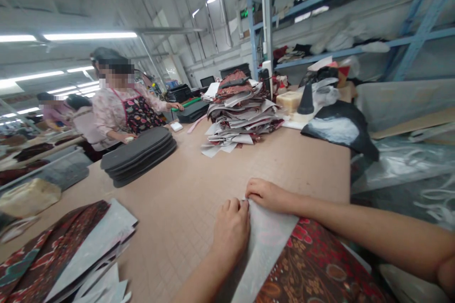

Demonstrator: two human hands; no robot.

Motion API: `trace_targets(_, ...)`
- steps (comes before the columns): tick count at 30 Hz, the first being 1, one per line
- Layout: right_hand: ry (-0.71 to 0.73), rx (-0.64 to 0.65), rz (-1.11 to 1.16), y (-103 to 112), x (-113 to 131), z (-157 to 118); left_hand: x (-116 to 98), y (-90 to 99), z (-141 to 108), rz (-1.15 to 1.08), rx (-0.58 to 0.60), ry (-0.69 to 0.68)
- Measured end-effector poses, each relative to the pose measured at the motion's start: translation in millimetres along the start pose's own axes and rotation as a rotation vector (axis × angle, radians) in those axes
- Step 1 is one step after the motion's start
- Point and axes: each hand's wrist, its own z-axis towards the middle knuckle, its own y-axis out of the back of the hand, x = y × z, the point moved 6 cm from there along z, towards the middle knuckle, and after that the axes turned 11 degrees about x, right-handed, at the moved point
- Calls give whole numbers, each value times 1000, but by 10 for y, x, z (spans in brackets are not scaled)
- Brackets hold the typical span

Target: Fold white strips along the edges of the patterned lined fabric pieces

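Observation:
A sheet of whitish backing [265,241] lies near the table's front edge, joined to or overlapping brown fabric with red flowers [316,265]. My left hand [232,227] grips the far tip of the backing, fingers curled and pressed together. Touching the same tip from the right, my right hand [268,194] has its fingers bent down in a pinch on it. The two hands nearly meet there. At the lower left sits a pile of patterned fabric [53,236] with white-backed pieces [95,241].
Dark grey stacked pads [140,151] stand at the table's left, beside a person in a floral apron [142,111]. A tall fabric pile [241,109] rises at the back. Right of it are a black cone [306,99] and a black item with white smears [337,128].

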Motion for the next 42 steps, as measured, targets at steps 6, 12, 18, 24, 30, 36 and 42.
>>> trace_targets(6, -81, 28, 2, 30, 24, 37, -26, -23, -33, 25, -8, 10)
trace_targets(12, -165, 107, -59, 24, -4, 159, -27, -21, -45, 25, 5, 24)
trace_targets(18, -238, 227, -117, 54, 10, 230, -17, -26, -44, 10, -15, 21)
trace_targets(24, -291, 393, -129, 44, -64, 342, -9, -9, -13, 6, 9, 31)
trace_targets(30, -301, 481, -156, 26, -104, 432, -9, -3, -1, 6, 13, 33)
trace_targets(36, -338, 553, -136, 29, -141, 510, -20, -4, -14, 6, -9, 23)
trace_targets(42, -332, 478, -25, 42, -185, 475, -24, 19, -30, -54, -48, 39)
